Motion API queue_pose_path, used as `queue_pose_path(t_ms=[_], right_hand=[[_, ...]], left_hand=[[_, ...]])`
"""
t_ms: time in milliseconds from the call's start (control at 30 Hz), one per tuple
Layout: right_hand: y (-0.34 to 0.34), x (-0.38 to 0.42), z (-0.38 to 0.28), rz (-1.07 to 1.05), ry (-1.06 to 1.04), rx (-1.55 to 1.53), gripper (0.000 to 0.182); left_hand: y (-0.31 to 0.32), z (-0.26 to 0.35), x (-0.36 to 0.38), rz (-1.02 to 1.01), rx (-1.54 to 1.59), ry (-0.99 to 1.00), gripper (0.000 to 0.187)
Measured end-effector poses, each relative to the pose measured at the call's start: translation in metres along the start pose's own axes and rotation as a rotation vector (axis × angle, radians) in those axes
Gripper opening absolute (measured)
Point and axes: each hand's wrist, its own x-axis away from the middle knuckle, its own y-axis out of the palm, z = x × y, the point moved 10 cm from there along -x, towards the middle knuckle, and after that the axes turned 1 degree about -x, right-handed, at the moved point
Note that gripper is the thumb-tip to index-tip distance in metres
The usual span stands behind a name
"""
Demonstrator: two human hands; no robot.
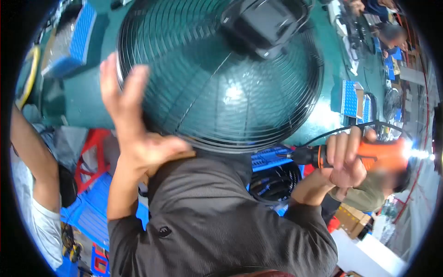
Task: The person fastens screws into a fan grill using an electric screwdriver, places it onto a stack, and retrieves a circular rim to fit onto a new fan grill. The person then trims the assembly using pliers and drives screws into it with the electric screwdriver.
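Observation:
A round black wire fan guard (240, 145) lies on the green table (85, 99), with a black motor housing (263, 25) at its upper part. My left hand (134, 115) is at the guard's left edge, fingers spread and somewhat blurred; whether it touches the wires is unclear. My right hand (346, 157) is wrapped round an orange and black electric screwdriver (380, 154), held to the right of the guard's lower edge. The tool's tip points left, and a bright light shows at its other end.
Blue boxes stand at the upper left (83, 39) and right (353, 99) of the table. Coiled black cables (277, 182) lie in a blue crate below. A person's arm (34, 157) is at far left. Other people are at right.

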Motion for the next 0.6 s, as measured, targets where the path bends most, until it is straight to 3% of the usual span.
queue_pose_path(t_ms=[67, 200, 433, 567, 600], right_hand=[[-0.035, 0.016, 0.003, 0.199, 0.047, 0.136, 0.054], [-0.089, 0.063, 0.03, 0.51, 0.264, 0.143, 0.051], [-0.073, 0.084, 0.059, 0.362, 0.329, 0.156, 0.055], [-0.099, 0.051, 0.05, 0.428, 0.337, 0.106, 0.05], [-0.106, 0.033, 0.045, 0.363, 0.369, 0.118, 0.047]], left_hand=[[-0.006, -0.051, 0.007, 0.053, 0.268, -0.313, 0.074], [0.003, -0.079, -0.018, 0.063, 0.583, -0.547, 0.069], [0.022, -0.071, -0.021, 0.075, 0.533, -0.572, 0.08], [0.023, -0.015, 0.016, 0.068, 0.414, -0.63, 0.088], [0.026, -0.003, 0.031, 0.077, 0.435, -0.608, 0.091]])
